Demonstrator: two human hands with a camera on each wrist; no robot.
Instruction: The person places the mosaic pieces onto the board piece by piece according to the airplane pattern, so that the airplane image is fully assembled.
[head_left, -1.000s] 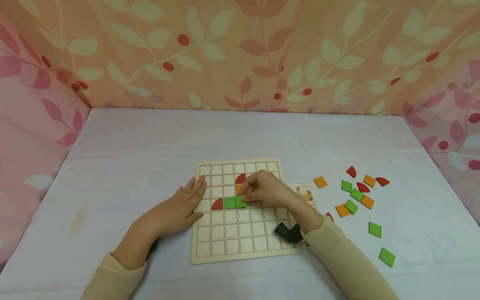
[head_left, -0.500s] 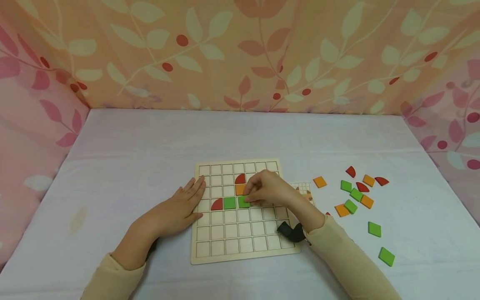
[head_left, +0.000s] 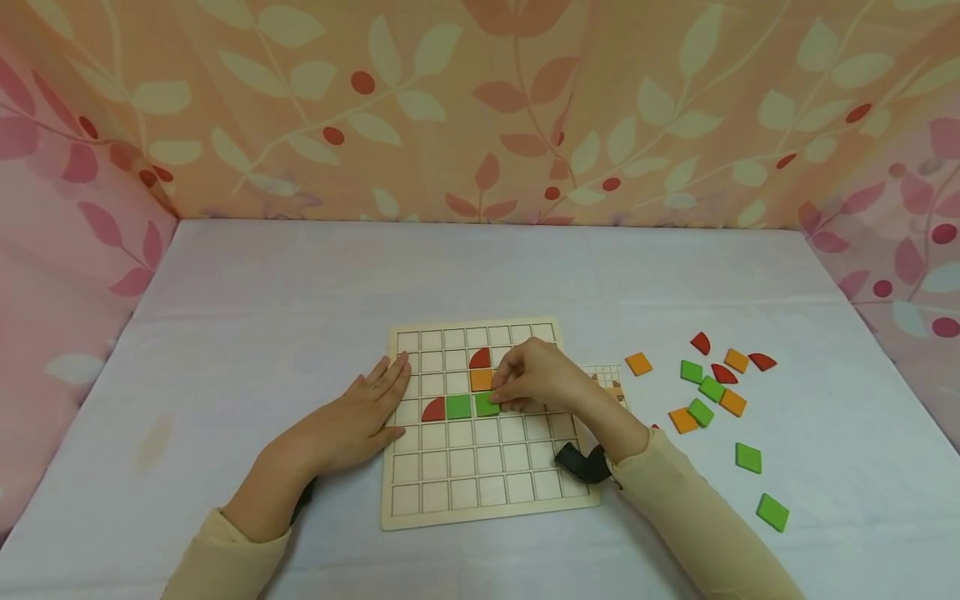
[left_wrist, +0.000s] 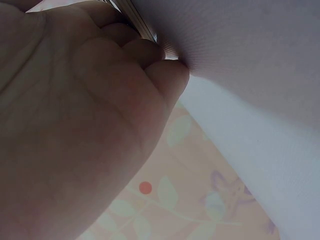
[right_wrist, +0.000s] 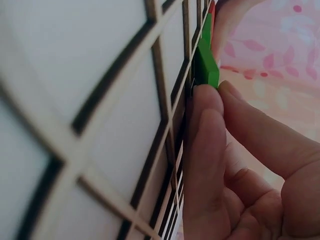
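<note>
The green square tile (head_left: 487,404) sits in the middle row of the wooden grid board (head_left: 480,500), just right of another green tile (head_left: 458,407), and it looks tilted, not yet flat in its cell; the right wrist view shows its edge (right_wrist: 206,62) raised off the grid. Compared with a second ago it has shifted a little to the right and opened a small gap from its green neighbour, which suggests it is being nudged into the next cell rather than simply pressed down. The right hand (head_left: 536,379) pinches this tile between thumb and fingertips (right_wrist: 207,100), fingers curled over it. The left hand (head_left: 358,419) has not moved: it lies flat with straight fingers, holding nothing, on the board's left edge, pressing it steady. Left of the green pair is a red quarter-round piece (head_left: 434,409); just beyond them an orange tile (head_left: 481,379) with another red quarter-round (head_left: 481,358) above it. To the right, on the pale tablecloth (head_left: 225,333), loose green, orange and red pieces (head_left: 712,387) are scattered, unchanged.
</note>
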